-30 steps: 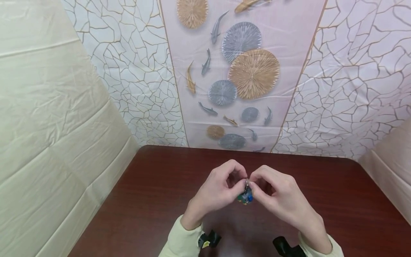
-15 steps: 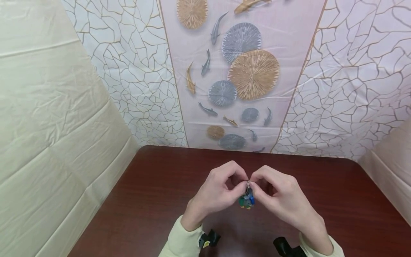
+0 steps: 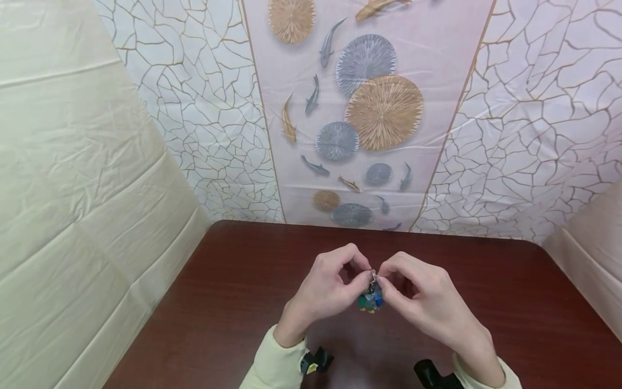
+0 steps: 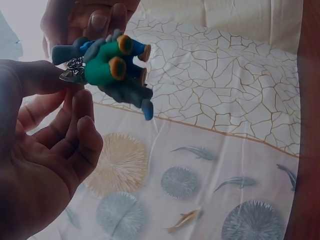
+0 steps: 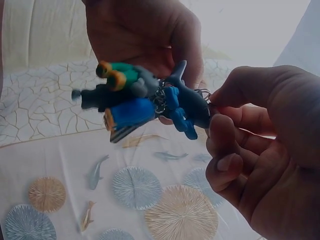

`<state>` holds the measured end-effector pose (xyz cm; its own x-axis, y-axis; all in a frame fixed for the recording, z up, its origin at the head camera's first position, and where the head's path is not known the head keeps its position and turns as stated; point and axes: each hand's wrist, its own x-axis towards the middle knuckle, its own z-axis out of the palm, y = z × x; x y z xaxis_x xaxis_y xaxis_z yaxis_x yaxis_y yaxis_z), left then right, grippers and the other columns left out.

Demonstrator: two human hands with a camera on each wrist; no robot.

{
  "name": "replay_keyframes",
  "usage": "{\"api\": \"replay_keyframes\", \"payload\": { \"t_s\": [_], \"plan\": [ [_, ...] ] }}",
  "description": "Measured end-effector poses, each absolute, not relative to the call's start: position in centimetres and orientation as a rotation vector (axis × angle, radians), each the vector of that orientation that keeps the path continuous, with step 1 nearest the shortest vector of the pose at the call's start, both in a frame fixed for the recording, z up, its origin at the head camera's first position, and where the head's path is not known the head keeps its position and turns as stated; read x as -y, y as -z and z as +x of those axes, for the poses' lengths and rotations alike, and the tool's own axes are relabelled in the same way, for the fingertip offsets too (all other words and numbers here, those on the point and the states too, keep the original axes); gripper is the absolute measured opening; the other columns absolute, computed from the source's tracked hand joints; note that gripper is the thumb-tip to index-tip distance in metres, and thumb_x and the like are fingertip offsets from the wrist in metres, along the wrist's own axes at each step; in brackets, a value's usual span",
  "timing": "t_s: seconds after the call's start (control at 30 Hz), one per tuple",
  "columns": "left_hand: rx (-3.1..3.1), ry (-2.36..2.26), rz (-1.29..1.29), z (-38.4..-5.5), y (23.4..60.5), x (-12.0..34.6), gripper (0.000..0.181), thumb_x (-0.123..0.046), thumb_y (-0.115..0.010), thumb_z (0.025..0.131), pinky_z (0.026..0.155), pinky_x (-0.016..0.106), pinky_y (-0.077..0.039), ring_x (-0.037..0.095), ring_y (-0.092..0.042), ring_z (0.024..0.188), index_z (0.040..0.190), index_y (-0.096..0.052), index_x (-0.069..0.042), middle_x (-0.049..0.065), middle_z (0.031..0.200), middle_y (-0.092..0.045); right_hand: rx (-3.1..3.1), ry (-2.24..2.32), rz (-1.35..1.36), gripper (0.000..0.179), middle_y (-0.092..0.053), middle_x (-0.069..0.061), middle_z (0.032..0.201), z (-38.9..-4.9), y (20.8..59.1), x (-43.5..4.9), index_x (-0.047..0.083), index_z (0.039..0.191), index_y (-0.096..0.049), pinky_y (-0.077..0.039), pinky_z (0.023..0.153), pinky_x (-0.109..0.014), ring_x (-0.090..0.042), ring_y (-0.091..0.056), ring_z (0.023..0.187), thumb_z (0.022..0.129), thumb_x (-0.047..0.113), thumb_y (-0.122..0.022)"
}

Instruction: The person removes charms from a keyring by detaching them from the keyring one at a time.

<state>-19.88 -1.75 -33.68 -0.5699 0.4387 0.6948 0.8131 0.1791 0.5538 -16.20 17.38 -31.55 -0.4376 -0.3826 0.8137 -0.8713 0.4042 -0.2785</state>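
Observation:
A keychain with several small rubbery figures hangs just above the table, between the two hands. The figures are grey, blue and green with orange ends, joined by short metal chains. With thumb and forefinger, my left hand pinches the metal ring end. My right hand pinches the same ring from the opposite side. In the right wrist view a dark grey, fin-shaped figure lies against the right fingertips, and part of the ring shows there. Fingertips cover much of the ring.
Beneath the hands is a dark reddish-brown table. A patterned cloth with fish and round shapes hangs behind it. Cream cloth covers the left side. Black wrist straps sit near the sleeves.
The hanging figures dipped lower half a second ago and are now slightly higher and further left. The left fingertips have shifted a little left; the right hand has barely moved.

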Motion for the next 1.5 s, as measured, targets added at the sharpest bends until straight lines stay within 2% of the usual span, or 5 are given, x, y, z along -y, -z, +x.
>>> {"api": "replay_keyframes", "payload": {
  "t_s": [0.27,0.53,1.1,1.5],
  "plan": [
    [2.125,1.47,-1.116,-19.78,33.68,1.73,0.01,-0.005,-0.066,0.086,0.055,0.017,-0.05,-0.001,-0.054,0.063,0.087,-0.06,-0.013,-0.001,0.078,-0.065,2.001,-0.947,1.095,0.031,-0.054,0.014,0.076,-16.25,31.63,-17.4,0.017,0.085,-0.062,-0.037,0.055,-0.006,0.006,-0.046,0.062,0.07,-0.009,-0.069],
    [2.088,1.294,-1.211,-19.66,33.6,1.7,0.01,-0.003,-0.065,0.088,0.059,0.011,-0.048,0.002,-0.054,0.068,0.095,-0.062,-0.01,0.0,0.083,-0.062,1.971,-0.946,1.084,0.029,-0.055,0.013,0.076,-16.32,31.57,-17.37,0.016,0.084,-0.062,-0.037,0.055,-0.006,0.005,-0.047,0.063,0.07,-0.009,-0.066],
    [2.069,1.246,-1.233,-19.31,33.37,1.6,0.01,-0.003,-0.066,0.085,0.055,0.008,-0.045,-0.004,-0.052,0.061,0.082,-0.063,-0.012,-0.002,0.072,-0.064,1.974,-0.947,1.092,0.03,-0.056,0.013,0.078,-16.22,31.55,-17.54,0.016,0.084,-0.062,-0.036,0.055,-0.006,0.006,-0.046,0.062,0.069,-0.009,-0.066],
    [2.138,1.245,-1.227,-19.43,33.61,1.49,0.014,-0.004,-0.061,0.086,0.052,0.007,-0.04,-0.007,-0.045,0.058,0.078,-0.058,-0.016,-0.007,0.068,-0.057,1.967,-0.943,1.101,0.025,-0.055,0.012,0.077,-16.16,31.48,-17.45,0.016,0.084,-0.062,-0.036,0.055,-0.006,0.005,-0.046,0.063,0.072,-0.006,-0.066]
  ]
}}
